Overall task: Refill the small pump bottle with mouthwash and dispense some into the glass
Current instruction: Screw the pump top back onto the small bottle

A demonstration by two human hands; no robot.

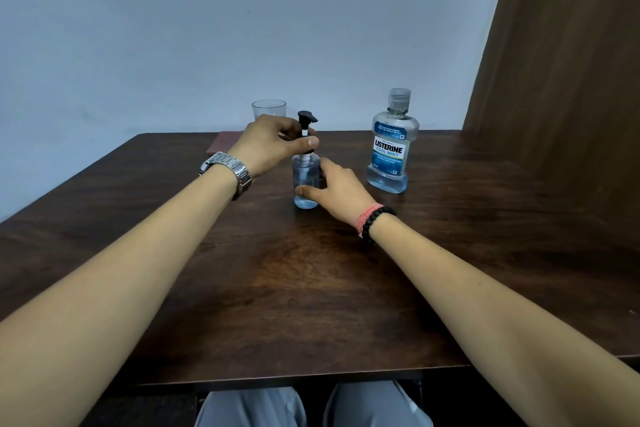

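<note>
I count 1 small clear pump bottle with a black pump head [306,184], 1 large clear mouthwash bottle with a blue label [391,146], 1 clear drinking glass [268,108], 1 flat reddish mat [221,142], 1 silver metal wristwatch [227,168], and 2 bracelets: 1 pink thread band [367,217], 1 black beaded band [381,217].

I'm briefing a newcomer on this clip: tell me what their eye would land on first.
First, the two hands meeting mid-table on the small pump bottle: the left hand pinches the black pump head's collar while the right hand steadies the clear body. Next, the Listerine Cool Mint bottle standing capped to the right. Behind the left hand, a clear glass sits at the table's far edge.
</note>
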